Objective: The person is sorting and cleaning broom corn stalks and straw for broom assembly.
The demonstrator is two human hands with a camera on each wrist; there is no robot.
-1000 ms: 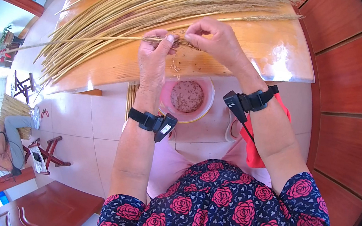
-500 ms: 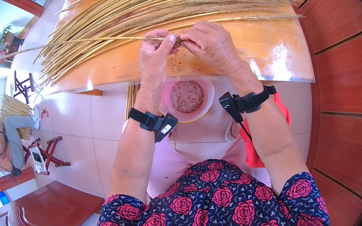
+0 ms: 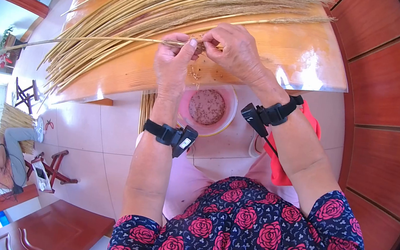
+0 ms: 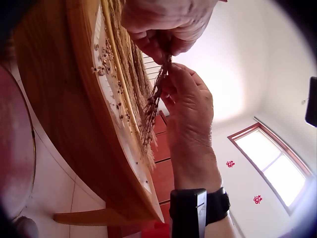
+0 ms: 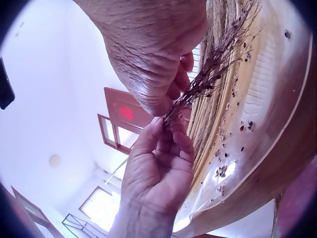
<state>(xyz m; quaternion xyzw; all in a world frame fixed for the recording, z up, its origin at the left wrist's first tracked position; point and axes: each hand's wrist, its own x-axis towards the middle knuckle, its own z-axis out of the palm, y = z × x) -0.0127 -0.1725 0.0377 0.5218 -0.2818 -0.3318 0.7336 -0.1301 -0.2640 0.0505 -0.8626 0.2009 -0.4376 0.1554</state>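
Note:
My left hand (image 3: 171, 67) grips a long sorghum stalk (image 3: 114, 40) just below its head, thumb laid along the top. The stalk stretches out to the left, over the table's edge. From the right, my right hand (image 3: 240, 54) pinches the thin, dark branches of the sorghum head (image 5: 210, 79) close beside the left fingertips. In the left wrist view, this head (image 4: 151, 111) hangs past the right fingers, with sparse seeds on its branches. Loose grains (image 3: 194, 75) lie scattered on the table below both hands.
A large bundle of sorghum stalks (image 3: 138, 16) covers the back of the wooden table (image 3: 317, 54). On the floor under the front edge stands a pink basin (image 3: 231, 110) with grains inside. Folding stools (image 3: 58, 169) and a seated person (image 3: 3, 164) are at the left.
My right hand has come in to the left and down onto the sorghum head. The left hand keeps its grip and has shifted slightly right, the stalk's far end moving with it.

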